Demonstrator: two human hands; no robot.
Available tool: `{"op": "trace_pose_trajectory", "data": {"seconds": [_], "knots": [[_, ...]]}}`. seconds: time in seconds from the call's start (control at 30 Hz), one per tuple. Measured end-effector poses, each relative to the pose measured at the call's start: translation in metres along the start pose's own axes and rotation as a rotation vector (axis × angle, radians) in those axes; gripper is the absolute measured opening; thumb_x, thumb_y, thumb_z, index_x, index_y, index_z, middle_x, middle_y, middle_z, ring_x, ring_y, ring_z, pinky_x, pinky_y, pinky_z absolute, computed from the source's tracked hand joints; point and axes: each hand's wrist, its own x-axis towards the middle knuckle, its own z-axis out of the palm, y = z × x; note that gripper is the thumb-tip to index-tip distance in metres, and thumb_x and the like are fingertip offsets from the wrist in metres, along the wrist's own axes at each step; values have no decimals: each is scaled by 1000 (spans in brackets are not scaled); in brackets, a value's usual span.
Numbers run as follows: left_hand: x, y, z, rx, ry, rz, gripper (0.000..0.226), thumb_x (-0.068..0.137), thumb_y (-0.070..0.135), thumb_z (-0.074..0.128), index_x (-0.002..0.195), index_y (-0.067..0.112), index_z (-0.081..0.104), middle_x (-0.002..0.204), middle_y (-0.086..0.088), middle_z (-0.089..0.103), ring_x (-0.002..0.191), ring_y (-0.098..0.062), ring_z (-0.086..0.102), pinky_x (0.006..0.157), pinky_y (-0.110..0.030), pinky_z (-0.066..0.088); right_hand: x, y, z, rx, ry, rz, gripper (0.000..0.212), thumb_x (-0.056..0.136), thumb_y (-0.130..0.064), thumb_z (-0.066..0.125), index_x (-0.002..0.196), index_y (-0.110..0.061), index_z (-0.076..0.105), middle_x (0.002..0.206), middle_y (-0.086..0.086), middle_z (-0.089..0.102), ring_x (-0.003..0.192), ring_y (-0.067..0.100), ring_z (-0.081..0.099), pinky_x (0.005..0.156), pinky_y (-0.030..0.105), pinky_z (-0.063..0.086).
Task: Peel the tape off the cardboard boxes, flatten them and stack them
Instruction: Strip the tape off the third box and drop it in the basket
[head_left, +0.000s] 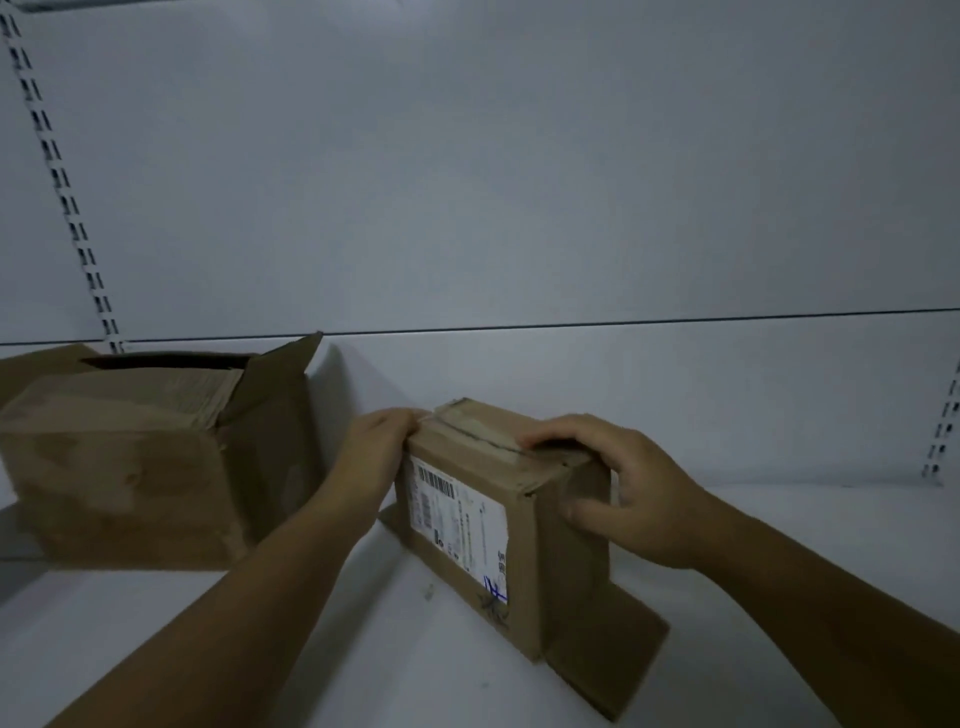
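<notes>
A small brown cardboard box (530, 540) stands on a white shelf (311, 649), its bottom flaps splayed out flat on the surface. A white shipping label (457, 519) covers its front face. Tape (483, 426) runs along the top seam. My left hand (379, 447) presses against the box's left end, fingertips at the tape's far corner. My right hand (623, 483) grips the right end, fingers over the top edge and thumb on the side face. A larger open cardboard box (140, 462) sits to the left.
A white back wall rises behind the shelf, with slotted metal uprights at the far left (62, 182) and the right edge (943, 431). The larger box's raised flap (280, 374) stands close to my left hand.
</notes>
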Motion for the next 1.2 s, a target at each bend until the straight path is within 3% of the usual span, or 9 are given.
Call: {"op": "trace_pose_trajectory", "data": {"seconds": [0.13,0.37,0.57,0.67,0.77,0.9,1.0,1.1,1.2], "knots": [[19,3,3,33,-30,-151,17,89,21,54,79,7,59,66,-11,53,60,-21,50,59,-29,40,-5,8,4,-30,-35,-23,60,66,-28,63,124,-38,50,124,-15,54,117,4,52,94,20,46],[34,-7,2,-126,15,-178,20,88,22,60,97,4,66,76,-10,61,69,-23,57,66,-30,46,-3,23,11,-71,112,-124,55,67,-38,77,118,-33,57,126,-18,57,119,-1,51,97,13,41],[6,-1,-6,76,106,294,23,89,30,57,110,22,64,113,3,64,110,-14,56,97,-32,44,1,17,20,-321,258,-284,46,77,-45,68,106,-10,69,106,2,71,99,10,61,87,22,49],[-27,11,-15,103,-213,530,38,71,57,58,103,37,62,111,15,64,112,-3,55,98,-22,42,0,13,20,-490,409,-332,52,87,-51,53,99,-4,71,91,5,73,85,13,61,78,24,50],[-36,8,-10,201,-545,633,73,59,64,69,124,39,48,129,19,49,127,0,42,102,-11,33,0,12,17,-558,513,-336,56,91,-50,47,92,1,71,79,9,73,79,11,56,78,18,45],[-34,4,-4,195,-463,758,61,70,40,67,127,32,48,130,17,50,129,-10,43,106,-22,36,-1,7,16,-420,539,-336,46,94,-44,44,100,-5,67,87,7,72,88,6,59,83,12,44],[-34,2,-5,124,-410,768,52,73,33,62,123,25,51,126,10,53,125,-15,48,104,-29,42,-5,2,14,-230,432,-345,40,92,-46,47,113,-15,60,111,-7,63,110,-4,55,95,14,42],[-32,1,-6,66,-364,704,47,73,33,59,119,30,52,123,14,55,123,-15,49,102,-43,44,-9,0,18,-370,389,-392,34,84,-38,62,110,-17,59,122,-5,57,117,8,51,99,23,41],[-32,1,-5,52,-331,678,45,73,36,59,118,33,53,122,18,55,122,-11,49,102,-48,44,-6,-4,23,-495,506,-392,18,80,-24,67,90,-10,71,112,2,61,108,15,54,93,21,42]]}}
